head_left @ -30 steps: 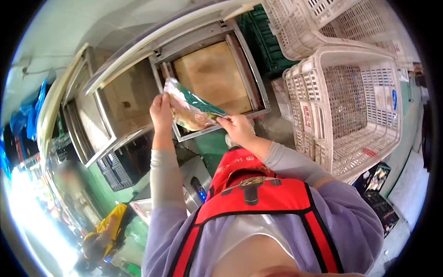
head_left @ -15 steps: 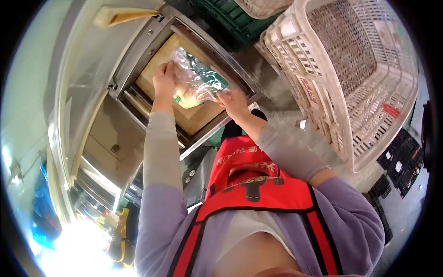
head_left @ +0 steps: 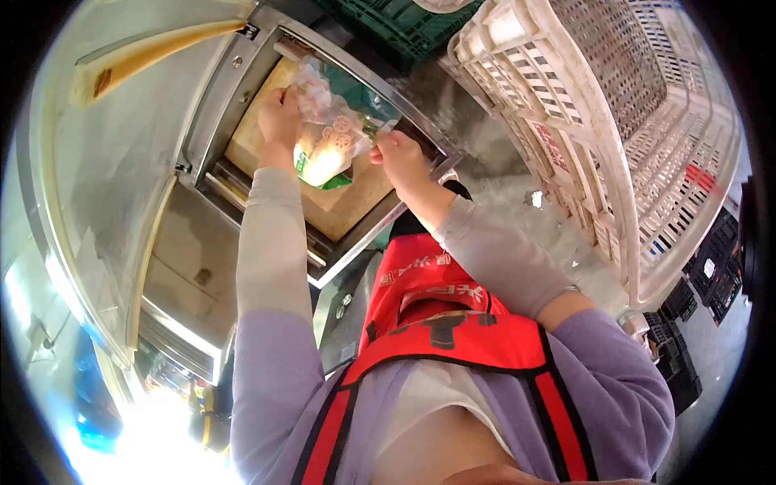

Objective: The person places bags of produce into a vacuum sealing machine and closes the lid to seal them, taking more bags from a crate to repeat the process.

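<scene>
A clear plastic bag (head_left: 323, 153) with green print is held between my hands. Pale round slices with holes, like lotus root, show in or on it, along with something green near its right edge. My left hand (head_left: 280, 117) pinches the bag's upper left edge. On the other side, my right hand (head_left: 398, 158) grips the right edge with curled fingers. Under the bag lies a stained, tan board-like surface (head_left: 250, 137) inside a metal-framed opening (head_left: 234, 105).
A large white slatted plastic basket (head_left: 566, 129) stands at the right, with a green crate (head_left: 400, 32) behind the opening. To the left hangs a pale door (head_left: 121, 186) with a yellowed handle (head_left: 162, 52). Black crates (head_left: 675, 356) sit on the floor at far right.
The bag has turned and been drawn up, so the round slices now show more plainly. Both hands have shifted slightly left in view. The door's handle appears farther left.
</scene>
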Demonstrator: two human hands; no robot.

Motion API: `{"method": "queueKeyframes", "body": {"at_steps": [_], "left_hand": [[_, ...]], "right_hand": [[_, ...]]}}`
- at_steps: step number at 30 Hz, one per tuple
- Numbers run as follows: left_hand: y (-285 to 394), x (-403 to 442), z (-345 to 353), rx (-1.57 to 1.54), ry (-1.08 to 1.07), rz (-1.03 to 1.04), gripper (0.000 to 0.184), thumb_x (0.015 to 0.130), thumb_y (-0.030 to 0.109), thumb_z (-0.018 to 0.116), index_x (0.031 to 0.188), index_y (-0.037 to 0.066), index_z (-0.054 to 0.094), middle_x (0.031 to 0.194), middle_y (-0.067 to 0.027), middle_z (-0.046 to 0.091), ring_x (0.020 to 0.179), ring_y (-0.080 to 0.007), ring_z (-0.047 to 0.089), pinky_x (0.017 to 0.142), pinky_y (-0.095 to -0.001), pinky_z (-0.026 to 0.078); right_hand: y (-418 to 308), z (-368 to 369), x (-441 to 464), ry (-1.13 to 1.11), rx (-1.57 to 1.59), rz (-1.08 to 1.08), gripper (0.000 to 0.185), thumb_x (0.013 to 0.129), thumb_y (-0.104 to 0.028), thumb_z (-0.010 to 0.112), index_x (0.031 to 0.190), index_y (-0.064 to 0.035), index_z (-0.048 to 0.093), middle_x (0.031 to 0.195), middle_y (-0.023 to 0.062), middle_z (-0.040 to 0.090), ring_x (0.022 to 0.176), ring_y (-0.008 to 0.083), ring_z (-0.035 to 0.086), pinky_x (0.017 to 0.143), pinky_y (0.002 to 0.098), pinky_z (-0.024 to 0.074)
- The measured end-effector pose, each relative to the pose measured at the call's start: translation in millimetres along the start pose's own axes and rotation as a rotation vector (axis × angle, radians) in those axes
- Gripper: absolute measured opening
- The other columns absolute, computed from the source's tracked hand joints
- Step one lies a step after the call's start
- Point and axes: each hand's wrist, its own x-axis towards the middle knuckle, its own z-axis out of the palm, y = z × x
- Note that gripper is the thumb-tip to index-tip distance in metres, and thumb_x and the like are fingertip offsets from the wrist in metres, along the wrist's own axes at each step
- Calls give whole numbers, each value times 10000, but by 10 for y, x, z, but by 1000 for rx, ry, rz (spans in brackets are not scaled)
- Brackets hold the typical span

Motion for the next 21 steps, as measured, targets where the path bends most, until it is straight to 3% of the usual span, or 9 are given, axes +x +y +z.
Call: {"method": "queueKeyframes", "body": {"at_steps": [2,4,5,8,10,11,13,16,21], "left_hand": [[7,22,13,0,9,-13,311,855,303,524,853,7,619,717,-173,618,654,-290,599,607,-364,448],[0,34,45,1,19,-28,307,856,304,521,848,13,618,724,-177,618,654,-302,595,612,-368,448],[-10,39,60,-10,35,16,310,856,308,521,849,13,616,730,-178,619,663,-301,596,618,-371,449],[-5,17,42,-21,49,34,311,855,314,521,858,19,619,744,-174,622,680,-295,598,629,-376,449],[-34,9,18,-27,47,10,310,855,317,523,866,24,623,751,-168,625,688,-290,599,633,-378,449],[-100,21,-3,27,14,42,298,852,313,530,873,31,624,754,-159,625,689,-283,600,634,-377,449],[-170,-5,-119,82,-19,73,287,849,309,537,880,38,625,756,-150,625,690,-275,600,635,-376,448],[-162,-106,-329,149,-163,67,283,840,321,547,890,53,627,758,-136,625,686,-267,600,635,-376,448],[-185,9,-213,271,-118,90,286,845,327,543,909,62,630,756,-140,624,685,-265,597,630,-354,444]], "right_hand": [[56,73,10,29,-27,-28,262,897,-241,510,908,13,571,760,49,611,700,125,590,653,238,453],[132,174,-3,8,162,-311,278,891,-247,532,897,26,584,798,60,624,762,128,581,705,239,454],[138,188,11,9,163,-306,278,891,-247,532,897,26,584,798,60,624,762,128,581,705,239,454],[199,221,56,-63,156,-224,288,889,-261,542,912,22,590,883,71,625,867,128,560,756,259,444],[229,241,56,-46,73,8,275,893,-256,535,953,7,588,907,75,620,903,129,549,778,263,433],[196,254,13,-48,71,11,275,893,-256,535,953,7,588,907,75,620,903,129,549,778,263,433],[140,324,-233,-165,-194,273,272,896,-259,528,984,-7,585,901,89,623,885,145,562,796,257,424],[318,529,-532,-237,328,327,314,908,-326,492,984,-37,589,1010,101,622,947,163,570,812,301,419],[362,413,-260,-206,374,385,324,904,-337,496,1024,-45,568,1055,93,610,991,176,566,843,323,403]]}}
